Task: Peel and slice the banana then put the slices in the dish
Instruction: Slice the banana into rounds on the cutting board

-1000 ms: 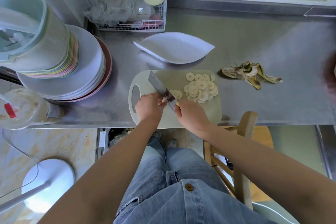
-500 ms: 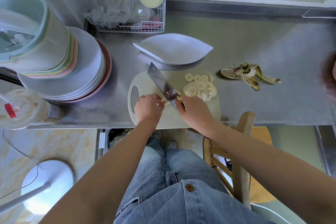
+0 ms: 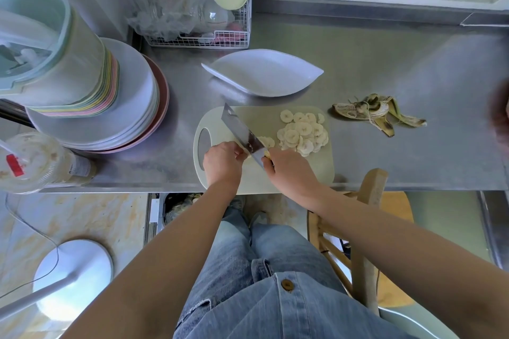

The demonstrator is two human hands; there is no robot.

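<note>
Across the steel surface (image 3: 385, 63), a stack of plates (image 3: 132, 107) stands at the far left, and the pale cutting board (image 3: 264, 118) lies at the near edge in front of me. Just behind the board sits the white dish (image 3: 264, 74), and the banana peel (image 3: 377, 114) lies to the board's right. My right grip (image 3: 289, 170) is curled round the handle of the knife (image 3: 242, 132), whose blade slants across the board. My left grip (image 3: 223, 162) pinches the last banana stub (image 3: 249, 157), mostly hidden, beside the blade. Cut slices (image 3: 303, 132) lie heaped on the board's right half.
</note>
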